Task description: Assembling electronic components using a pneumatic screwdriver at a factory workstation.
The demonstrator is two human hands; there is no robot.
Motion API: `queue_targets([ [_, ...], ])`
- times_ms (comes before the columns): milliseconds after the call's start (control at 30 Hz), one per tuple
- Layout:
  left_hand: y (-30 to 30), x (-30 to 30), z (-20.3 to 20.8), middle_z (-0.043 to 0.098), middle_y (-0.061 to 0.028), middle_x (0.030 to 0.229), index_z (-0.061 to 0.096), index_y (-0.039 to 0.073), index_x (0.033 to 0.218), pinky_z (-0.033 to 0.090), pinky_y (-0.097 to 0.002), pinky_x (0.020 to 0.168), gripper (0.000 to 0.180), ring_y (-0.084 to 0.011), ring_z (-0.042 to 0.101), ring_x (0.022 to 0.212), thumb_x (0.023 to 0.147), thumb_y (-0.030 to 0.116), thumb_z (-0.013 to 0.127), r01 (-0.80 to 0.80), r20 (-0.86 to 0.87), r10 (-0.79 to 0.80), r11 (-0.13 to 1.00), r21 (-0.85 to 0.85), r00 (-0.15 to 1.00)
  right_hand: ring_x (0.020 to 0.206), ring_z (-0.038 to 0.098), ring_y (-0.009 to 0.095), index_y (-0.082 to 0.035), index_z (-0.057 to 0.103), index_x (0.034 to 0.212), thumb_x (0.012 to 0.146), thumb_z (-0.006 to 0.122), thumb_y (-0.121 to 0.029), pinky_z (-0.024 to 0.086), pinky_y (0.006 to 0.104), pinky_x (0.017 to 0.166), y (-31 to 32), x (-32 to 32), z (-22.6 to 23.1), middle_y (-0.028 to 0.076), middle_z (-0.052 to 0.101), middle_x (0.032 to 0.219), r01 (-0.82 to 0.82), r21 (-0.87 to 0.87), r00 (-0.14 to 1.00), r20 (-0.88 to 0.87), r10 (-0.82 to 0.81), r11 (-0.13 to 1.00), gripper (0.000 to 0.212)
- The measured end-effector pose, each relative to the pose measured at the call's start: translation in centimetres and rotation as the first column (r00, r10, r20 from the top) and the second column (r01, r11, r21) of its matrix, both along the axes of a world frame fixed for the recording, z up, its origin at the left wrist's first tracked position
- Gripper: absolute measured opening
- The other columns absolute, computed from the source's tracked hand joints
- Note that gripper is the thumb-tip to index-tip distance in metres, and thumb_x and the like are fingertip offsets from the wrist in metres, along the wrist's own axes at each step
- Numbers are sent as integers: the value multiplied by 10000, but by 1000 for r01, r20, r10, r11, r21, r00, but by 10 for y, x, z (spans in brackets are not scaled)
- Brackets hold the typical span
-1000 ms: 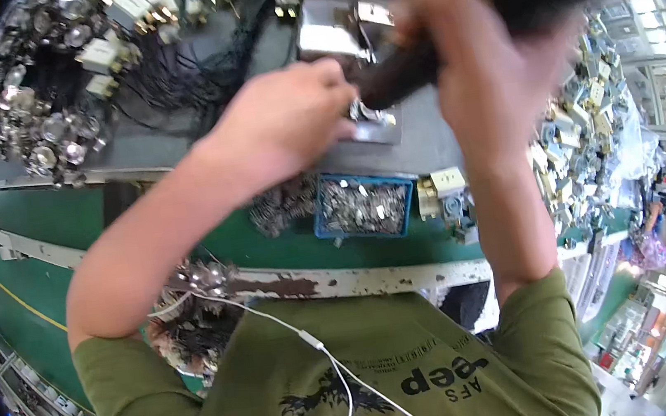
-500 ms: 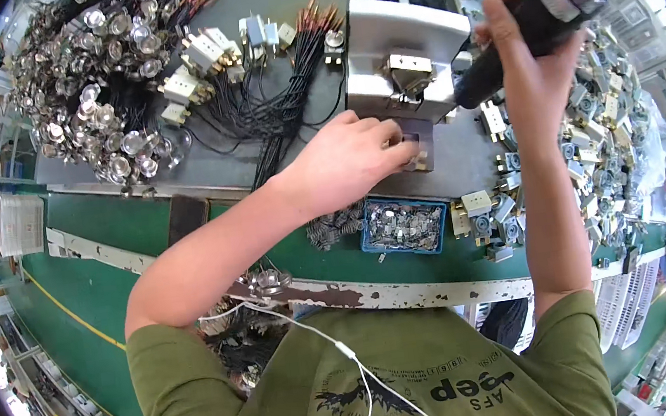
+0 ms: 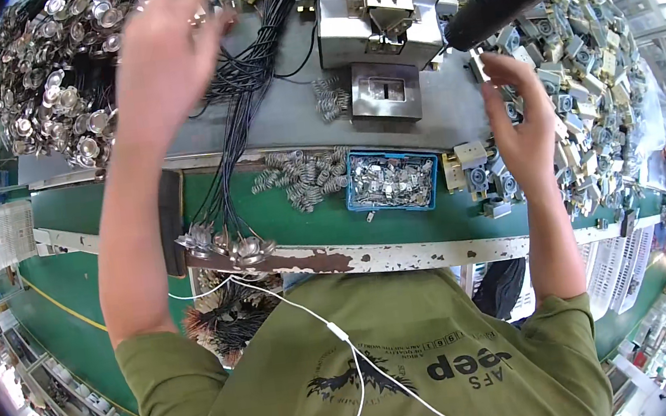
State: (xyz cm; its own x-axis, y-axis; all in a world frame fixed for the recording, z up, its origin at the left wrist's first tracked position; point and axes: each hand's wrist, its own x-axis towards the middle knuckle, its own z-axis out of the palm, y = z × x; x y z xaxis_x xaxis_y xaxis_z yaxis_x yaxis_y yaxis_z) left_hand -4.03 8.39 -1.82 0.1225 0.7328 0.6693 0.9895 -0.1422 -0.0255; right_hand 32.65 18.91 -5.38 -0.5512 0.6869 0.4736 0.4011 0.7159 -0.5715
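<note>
My left hand (image 3: 168, 53) is stretched out to the far left, above black wires. Its fingertips are at some small pale blocks, and motion blur hides whether they grip one. My right hand (image 3: 523, 114) has its thumb and fingers apart, with nothing visible between them. Just beyond its fingertips lies a small pale metal-and-white part (image 3: 479, 67). Above that hand hangs a black power screwdriver (image 3: 503, 0), apart from it. Midway between my hands sits a steel block with a slotted recess (image 3: 385, 92), in front of a silver machine (image 3: 338, 16) with a metal bracket on its face (image 3: 390, 18).
A blue tray (image 3: 350, 193) holds small metal pieces. Loose coil springs (image 3: 305, 180) lie beside it. At left are a heap of shiny round metal cups (image 3: 62, 100) and a bundle of black wires (image 3: 242, 107). Many square socket parts (image 3: 576, 87) are piled at right.
My left hand has left the steel block and gone far left. My right hand has let go of the screwdriver and come down toward the parts. The view has shifted, so the bench appears higher.
</note>
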Motion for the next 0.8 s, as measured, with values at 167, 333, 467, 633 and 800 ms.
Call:
queue_targets([
  [167, -23, 49, -38, 688, -98, 903, 707, 72, 972, 564, -422, 792, 122, -300, 699, 910, 869, 137, 714, 166, 85, -143, 876, -452, 986, 1079, 675, 216, -22, 696, 1219, 944, 668, 26, 523, 330, 948, -5, -1, 7, 121, 702, 1195, -12, 31, 984, 180, 6, 999, 280],
  [333, -14, 69, -57, 670, -110, 860, 679, 65, 927, 579, -424, 685, 149, -303, 715, 781, 885, 199, 728, 14, -3, -19, 832, -554, 1000, 1079, 683, 237, -35, 693, 1237, 952, 653, 11, 535, 340, 919, 7, 8, 19, 127, 715, 1145, 24, 63, 983, 181, -35, 998, 291],
  [467, -14, 67, -63, 664, -122, 875, 629, 43, 968, 576, -431, 687, 171, -310, 711, 783, 907, 183, 707, 17, 9, -14, 845, -535, 1000, 1147, 626, 359, -62, 682, 1235, 933, 645, -39, 480, 417, 1015, 38, 23, 4, 131, 694, 1205, 74, 127, 901, 417, -121, 989, 305],
  [633, -18, 64, -59, 648, -146, 914, 556, 27, 1036, 567, -440, 719, 144, -344, 690, 852, 919, 77, 622, 109, 149, -33, 838, -534, 988, 1149, 615, 379, -95, 636, 1298, 904, 649, -30, 490, 448, 1015, 57, 12, -17, 139, 644, 1286, -25, 217, 833, 544, -100, 976, 399],
  [800, -14, 59, -49, 640, -135, 971, 582, 50, 1089, 546, -438, 735, 171, -341, 670, 832, 920, 43, 609, 203, 316, -21, 808, -554, 948, 954, 672, 378, -99, 662, 1235, 914, 666, -59, 552, 442, 855, 66, 12, -26, 136, 669, 1179, 3, 129, 838, 541, -73, 992, 323],
])
